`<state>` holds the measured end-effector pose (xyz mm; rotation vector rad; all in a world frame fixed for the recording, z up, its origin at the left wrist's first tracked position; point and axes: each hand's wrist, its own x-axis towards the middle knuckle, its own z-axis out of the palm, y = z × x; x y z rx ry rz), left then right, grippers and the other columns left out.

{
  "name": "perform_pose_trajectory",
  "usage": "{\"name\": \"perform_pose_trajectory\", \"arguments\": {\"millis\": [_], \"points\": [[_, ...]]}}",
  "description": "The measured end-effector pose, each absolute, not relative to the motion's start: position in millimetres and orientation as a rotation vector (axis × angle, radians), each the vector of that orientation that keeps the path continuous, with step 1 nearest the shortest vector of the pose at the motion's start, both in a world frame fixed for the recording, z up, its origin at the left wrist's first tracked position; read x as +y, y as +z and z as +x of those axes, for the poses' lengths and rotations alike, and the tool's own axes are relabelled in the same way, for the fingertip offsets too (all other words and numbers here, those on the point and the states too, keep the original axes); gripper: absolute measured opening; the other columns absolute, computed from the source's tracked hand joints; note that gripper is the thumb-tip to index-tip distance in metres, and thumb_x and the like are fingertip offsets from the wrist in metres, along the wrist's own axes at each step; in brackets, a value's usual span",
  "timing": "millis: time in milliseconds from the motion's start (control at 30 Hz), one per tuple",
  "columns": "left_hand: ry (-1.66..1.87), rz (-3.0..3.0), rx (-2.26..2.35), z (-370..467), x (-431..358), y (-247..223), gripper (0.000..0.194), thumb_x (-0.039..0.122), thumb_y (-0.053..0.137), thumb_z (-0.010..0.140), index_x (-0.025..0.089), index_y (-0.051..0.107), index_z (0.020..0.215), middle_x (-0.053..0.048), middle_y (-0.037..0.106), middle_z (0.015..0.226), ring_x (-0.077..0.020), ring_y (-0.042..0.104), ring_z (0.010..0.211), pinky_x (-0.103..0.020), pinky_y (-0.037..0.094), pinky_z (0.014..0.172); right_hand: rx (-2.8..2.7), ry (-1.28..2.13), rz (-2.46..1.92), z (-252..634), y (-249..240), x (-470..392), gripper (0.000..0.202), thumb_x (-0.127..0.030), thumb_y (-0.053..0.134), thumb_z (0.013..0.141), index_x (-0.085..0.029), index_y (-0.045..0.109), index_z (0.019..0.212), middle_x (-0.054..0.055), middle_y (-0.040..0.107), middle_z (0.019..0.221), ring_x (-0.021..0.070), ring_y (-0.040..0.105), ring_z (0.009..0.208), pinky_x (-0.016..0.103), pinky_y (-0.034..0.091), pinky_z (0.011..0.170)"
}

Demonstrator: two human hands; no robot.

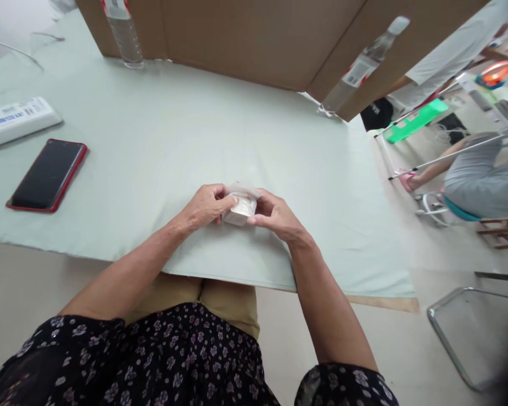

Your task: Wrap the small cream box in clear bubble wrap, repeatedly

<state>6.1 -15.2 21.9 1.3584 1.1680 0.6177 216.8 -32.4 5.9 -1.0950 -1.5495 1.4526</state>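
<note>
Close to the table's front edge, a small white box (pixel 239 213) sits between my two hands, its top open. Thin whitish, translucent wrapping (pixel 244 190) rises from its far side. My left hand (pixel 209 206) grips the box from the left, with the thumb laid over its top. On the right, my right hand (pixel 276 214) closes around the other side, thumb at the near corner and fingers behind by the wrapping. What lies inside the box is pale and too blurred to name.
A phone in a red case (pixel 46 176) and a white device with a label (pixel 20 121) lie at the left. Plastic bottles (pixel 127 42) (pixel 364 67) stand against a cardboard panel (pixel 245 39) at the back. A person's legs (pixel 482 169) and a metal chair frame (pixel 446 332) are at the right.
</note>
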Motion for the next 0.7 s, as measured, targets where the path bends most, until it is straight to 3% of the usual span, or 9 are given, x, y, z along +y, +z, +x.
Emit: {"name": "perform_pose_trajectory", "arguments": {"millis": [200, 300, 400, 700], "points": [[0.686, 1.675, 1.211, 8, -14, 23, 0.033, 0.048, 0.061, 0.081, 0.016, 0.061, 0.071, 0.001, 0.054, 0.064, -0.0126, 0.048, 0.060, -0.025, 0.035, 0.053, -1.543, 1.318, -1.206, 213, -3, -33, 0.058, -0.054, 0.089, 0.064, -0.020, 0.071, 0.107, 0.001, 0.069, 0.089, 0.0163, 0.062, 0.077, 0.030, 0.051, 0.071], [0.642, 1.595, 1.036, 6, -15, 27, 0.028, 0.040, 0.067, 0.075, 0.015, 0.068, 0.089, -0.002, 0.066, 0.080, -0.0156, 0.058, 0.073, -0.025, 0.043, 0.062, -1.495, 1.383, -1.192, 212, -3, -33, 0.059, -0.054, 0.090, 0.062, -0.020, 0.071, 0.107, 0.001, 0.070, 0.088, 0.0169, 0.063, 0.078, 0.030, 0.051, 0.072], [0.621, 1.403, 0.936, 5, -16, 28, 0.036, 0.031, 0.068, 0.073, 0.014, 0.068, 0.105, -0.005, 0.072, 0.095, -0.0186, 0.066, 0.085, -0.028, 0.051, 0.072, -1.458, 1.400, -1.145, 213, -1, -35, 0.066, -0.054, 0.089, 0.064, -0.021, 0.068, 0.117, 0.004, 0.072, 0.100, 0.0183, 0.066, 0.085, 0.031, 0.053, 0.077], [0.691, 1.289, 0.868, 6, -15, 22, 0.034, 0.026, 0.068, 0.075, 0.013, 0.067, 0.106, -0.003, 0.072, 0.089, -0.0162, 0.067, 0.081, -0.027, 0.051, 0.073, -1.461, 1.185, -1.237, 212, -10, -39, 0.078, -0.056, 0.086, 0.068, -0.022, 0.061, 0.135, 0.007, 0.072, 0.110, 0.0172, 0.064, 0.086, 0.032, 0.052, 0.075]]}}
